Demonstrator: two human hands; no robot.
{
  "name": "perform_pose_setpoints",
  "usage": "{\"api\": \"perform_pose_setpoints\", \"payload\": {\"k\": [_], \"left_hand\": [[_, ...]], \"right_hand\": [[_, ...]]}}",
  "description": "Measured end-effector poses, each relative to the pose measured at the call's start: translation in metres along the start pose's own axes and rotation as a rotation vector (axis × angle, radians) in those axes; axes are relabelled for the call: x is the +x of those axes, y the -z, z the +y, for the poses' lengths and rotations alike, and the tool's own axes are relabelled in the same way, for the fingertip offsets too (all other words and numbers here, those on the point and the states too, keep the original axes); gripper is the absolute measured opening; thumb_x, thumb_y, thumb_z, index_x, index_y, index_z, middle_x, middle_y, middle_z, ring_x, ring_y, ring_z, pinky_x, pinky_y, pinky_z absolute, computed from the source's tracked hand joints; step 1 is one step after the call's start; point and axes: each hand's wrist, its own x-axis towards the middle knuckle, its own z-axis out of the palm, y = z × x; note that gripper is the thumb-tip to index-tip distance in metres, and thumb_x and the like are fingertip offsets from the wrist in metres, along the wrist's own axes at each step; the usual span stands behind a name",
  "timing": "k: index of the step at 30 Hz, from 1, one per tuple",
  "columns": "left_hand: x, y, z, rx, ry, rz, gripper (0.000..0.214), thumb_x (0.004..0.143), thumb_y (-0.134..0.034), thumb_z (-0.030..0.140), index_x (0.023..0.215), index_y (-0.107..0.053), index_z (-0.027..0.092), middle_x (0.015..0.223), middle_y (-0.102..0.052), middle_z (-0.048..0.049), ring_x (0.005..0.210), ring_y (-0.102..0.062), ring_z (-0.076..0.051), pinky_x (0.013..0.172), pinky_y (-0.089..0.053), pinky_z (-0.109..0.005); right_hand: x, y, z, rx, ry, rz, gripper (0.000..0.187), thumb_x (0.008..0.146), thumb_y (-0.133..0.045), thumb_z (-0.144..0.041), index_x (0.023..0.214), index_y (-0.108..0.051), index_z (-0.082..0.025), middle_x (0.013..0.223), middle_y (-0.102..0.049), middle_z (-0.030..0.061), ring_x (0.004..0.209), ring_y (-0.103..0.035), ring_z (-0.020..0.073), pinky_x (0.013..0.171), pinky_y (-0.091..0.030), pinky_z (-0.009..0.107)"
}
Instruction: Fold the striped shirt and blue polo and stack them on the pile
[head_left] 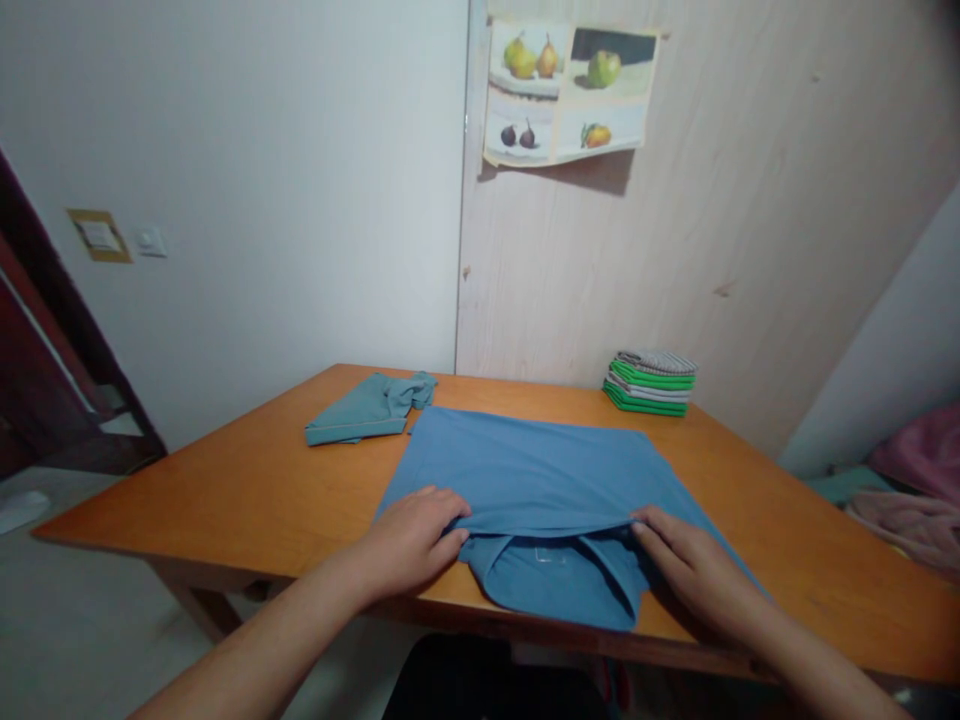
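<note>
A blue shirt (pixel 540 470) lies spread on the table, one layer folded towards me so that its edge runs straight across just above the collar. The collar and neckline hang slightly over the table's near edge. At the left end of that folded edge, my left hand (pixel 421 540) is closed on the cloth, thumb below and fingers on top. My right hand (pixel 682 560) pinches the same edge at its right end. Cloth hides part of the fingertips of both hands.
On the orange wooden table (pixel 225 480), a grey-green garment (pixel 360 410) lies loosely bunched at the back left. A stack of folded green and grey clothes (pixel 651 384) stands at the back right. The wall behind carries a fruit poster (pixel 568 95).
</note>
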Motion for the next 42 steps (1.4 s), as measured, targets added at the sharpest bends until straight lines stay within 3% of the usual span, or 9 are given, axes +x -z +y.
{"api": "perform_pose_setpoints", "payload": {"k": [6,10,14,19,27,32,36,39,42], "left_hand": [[-0.007,-0.007,0.000,0.181,0.044,0.017,0.021,0.080,-0.051,0.012,0.095,-0.058,0.023,0.097,-0.064,-0.0071,0.094,-0.058,-0.026,0.080,-0.045,-0.037],[-0.007,-0.006,-0.003,0.162,0.097,0.060,0.016,0.087,-0.046,0.015,0.094,-0.057,0.023,0.096,-0.065,-0.0075,0.092,-0.059,-0.025,0.079,-0.045,-0.036],[-0.002,0.005,-0.006,0.115,0.155,0.110,0.020,0.092,-0.041,0.018,0.103,-0.056,0.025,0.099,-0.067,-0.0071,0.093,-0.061,-0.024,0.080,-0.045,-0.035],[0.000,0.015,-0.006,0.228,0.143,0.076,0.026,0.079,-0.047,0.009,0.099,-0.056,0.024,0.100,-0.067,-0.0073,0.096,-0.062,-0.027,0.084,-0.044,-0.039],[0.028,0.045,-0.023,0.126,0.234,0.289,0.020,0.091,-0.043,0.022,0.104,-0.057,0.027,0.092,-0.068,-0.0035,0.088,-0.064,-0.024,0.077,-0.043,-0.033],[0.031,0.075,-0.024,-0.142,0.113,0.383,0.018,0.091,-0.041,0.027,0.096,-0.058,0.022,0.087,-0.065,-0.0012,0.084,-0.060,-0.020,0.077,-0.045,-0.029],[0.000,0.079,-0.027,-0.342,0.075,0.229,0.016,0.090,-0.045,0.029,0.090,-0.059,0.020,0.081,-0.060,0.0020,0.078,-0.056,-0.016,0.071,-0.044,-0.024],[-0.022,0.067,-0.032,-0.401,0.070,0.001,0.015,0.087,-0.045,0.026,0.088,-0.059,0.019,0.082,-0.061,0.0018,0.079,-0.056,-0.016,0.071,-0.044,-0.023],[-0.031,0.053,-0.035,-0.369,0.085,-0.103,0.016,0.082,-0.046,0.021,0.087,-0.060,0.019,0.086,-0.063,0.0009,0.084,-0.057,-0.017,0.078,-0.045,-0.025]], "right_hand": [[-0.008,-0.005,0.004,-0.124,0.029,0.037,0.029,0.093,-0.047,-0.041,0.109,-0.066,-0.026,0.111,-0.072,0.0080,0.103,-0.066,0.0272,0.095,-0.051,0.042],[-0.010,-0.006,0.004,-0.214,0.082,0.024,0.026,0.087,-0.051,-0.033,0.104,-0.069,-0.027,0.112,-0.072,0.0079,0.104,-0.066,0.0285,0.094,-0.051,0.044],[-0.009,-0.003,0.007,-0.255,0.015,0.089,0.029,0.086,-0.047,-0.031,0.106,-0.069,-0.027,0.110,-0.073,0.0077,0.100,-0.068,0.0286,0.089,-0.053,0.043],[-0.006,0.001,0.021,-0.277,-0.058,0.141,0.031,0.087,-0.045,-0.035,0.107,-0.068,-0.029,0.110,-0.074,0.0057,0.097,-0.070,0.0284,0.085,-0.054,0.040],[0.017,0.037,0.018,-0.207,-0.084,0.294,0.039,0.091,-0.041,-0.038,0.119,-0.065,-0.026,0.115,-0.073,0.0077,0.102,-0.069,0.0302,0.089,-0.053,0.043],[0.013,0.060,0.005,-0.174,-0.013,0.441,0.038,0.092,-0.043,-0.043,0.118,-0.065,-0.025,0.115,-0.073,0.0076,0.104,-0.068,0.0300,0.091,-0.053,0.043],[-0.019,0.058,0.009,-0.156,0.077,0.414,0.036,0.094,-0.046,-0.042,0.122,-0.064,-0.029,0.122,-0.070,0.0060,0.112,-0.066,0.0284,0.099,-0.052,0.042],[-0.041,0.045,0.017,-0.167,0.117,0.252,0.035,0.095,-0.048,-0.041,0.123,-0.066,-0.030,0.122,-0.071,0.0059,0.110,-0.068,0.0269,0.096,-0.055,0.040],[-0.051,0.034,0.022,-0.230,0.140,0.176,0.033,0.094,-0.050,-0.039,0.121,-0.069,-0.030,0.118,-0.074,0.0048,0.105,-0.071,0.0254,0.091,-0.058,0.038]]}}
